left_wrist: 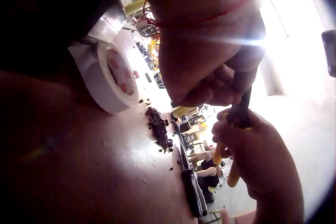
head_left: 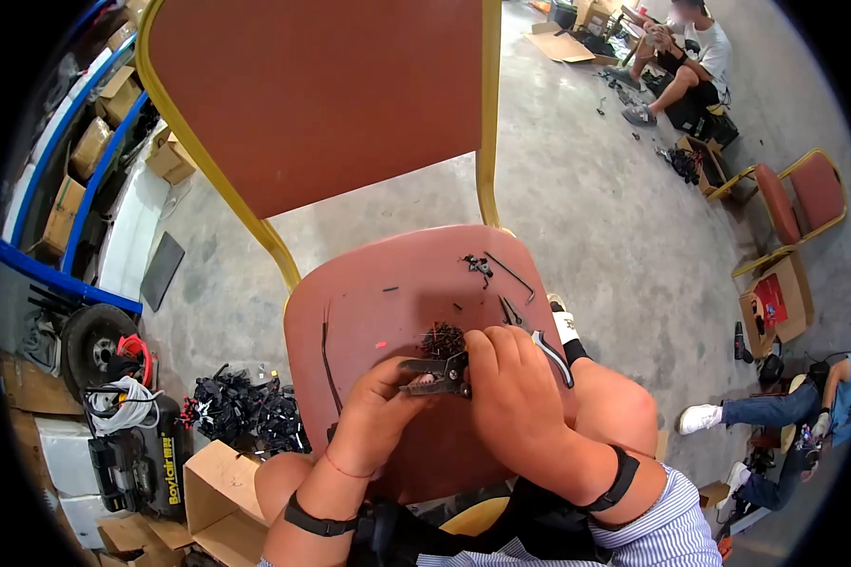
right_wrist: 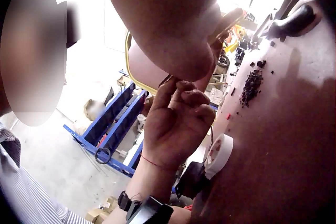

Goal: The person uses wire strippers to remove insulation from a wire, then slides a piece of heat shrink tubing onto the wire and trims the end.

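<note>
My right hand [head_left: 515, 387] grips a pair of pliers [head_left: 435, 375] with a black head; its yellow handles show in the left wrist view. The left hand [head_left: 378, 397] is at the tool's head, thumb and curled fingers pinching around the jaws. Whether a small piece sits between those fingertips, I cannot tell. Just beyond the pliers, a heap of small black bits [head_left: 442, 338] lies on the red chair seat [head_left: 350, 283]. A second pair of pliers [head_left: 552, 359] with dark handles lies by the right hand, partly covered by it.
On the seat are an L-shaped rod [head_left: 511, 275], small black parts [head_left: 477, 271], a dark cable [head_left: 325, 350] and a white tape roll [left_wrist: 113, 79]. The chair back [head_left: 321, 94] rises beyond. A black pile [head_left: 241, 411] and a cardboard box [head_left: 222, 491] lie to the left.
</note>
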{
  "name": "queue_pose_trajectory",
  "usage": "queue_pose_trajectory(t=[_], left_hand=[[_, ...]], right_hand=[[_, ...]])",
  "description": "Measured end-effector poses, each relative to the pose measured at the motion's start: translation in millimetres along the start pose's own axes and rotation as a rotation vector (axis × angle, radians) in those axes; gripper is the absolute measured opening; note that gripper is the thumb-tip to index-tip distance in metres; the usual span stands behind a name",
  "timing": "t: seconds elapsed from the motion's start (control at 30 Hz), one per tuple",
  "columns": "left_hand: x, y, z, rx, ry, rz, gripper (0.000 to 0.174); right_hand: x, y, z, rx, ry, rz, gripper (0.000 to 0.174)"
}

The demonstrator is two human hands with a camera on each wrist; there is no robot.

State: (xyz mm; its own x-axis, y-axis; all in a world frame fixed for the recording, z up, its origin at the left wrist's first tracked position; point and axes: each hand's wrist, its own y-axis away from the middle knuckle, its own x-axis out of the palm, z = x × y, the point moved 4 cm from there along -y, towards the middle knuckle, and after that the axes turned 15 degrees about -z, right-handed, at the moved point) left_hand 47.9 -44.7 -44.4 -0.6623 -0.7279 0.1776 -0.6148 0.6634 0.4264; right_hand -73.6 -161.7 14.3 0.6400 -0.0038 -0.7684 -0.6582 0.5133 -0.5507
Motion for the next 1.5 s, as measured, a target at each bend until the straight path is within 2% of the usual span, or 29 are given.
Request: queue_pose_trajectory(t=[0.13,0.23,0.43,0.57,0.67,0.87,1.27,1.5], left_hand=[[-0.2,1.5,-2.8,0.013,0.002,0.001,0.019],[0.8,2.6,-4.2,0.005,-0.003,-0.009,0.019],[-0.5,1.1,-1.3,0.005,-0.02,0.0,0.019],[4.0,1.8,-5.4,-0.017,0.031,-0.049,0.022],[-1.4,-0.3,0.9,0.0,0.031,0.032,0.021],[-0.9,1.6,-1.3,0.007,-0.037,0.03,0.025],[-0.3,4.5,-3.0,-0.016,0.023,0.044,0.022],[-1.9,4.8,-3.8,-0.099,0.043,0.026,0.02]], right_hand=[[-0.3,1.2,0.5,0.06,-0.056,0.077,0.04],[0.2,1.1,0.2,-0.007,-0.003,0.007,0.034],[-0.9,0.3,-0.5,-0.024,-0.02,-0.016,0.032],[-0.7,-1.0,-1.6,-0.005,-0.041,0.03,0.031],[0.4,0.4,-1.4,-0.014,-0.034,0.017,0.03],[0.8,2.7,-2.8,-0.02,-0.02,0.034,0.024],[2.5,4.2,-4.0,-0.004,-0.015,0.044,0.013],[2.7,5.6,-3.9,-0.036,0.02,0.091,0.011]])
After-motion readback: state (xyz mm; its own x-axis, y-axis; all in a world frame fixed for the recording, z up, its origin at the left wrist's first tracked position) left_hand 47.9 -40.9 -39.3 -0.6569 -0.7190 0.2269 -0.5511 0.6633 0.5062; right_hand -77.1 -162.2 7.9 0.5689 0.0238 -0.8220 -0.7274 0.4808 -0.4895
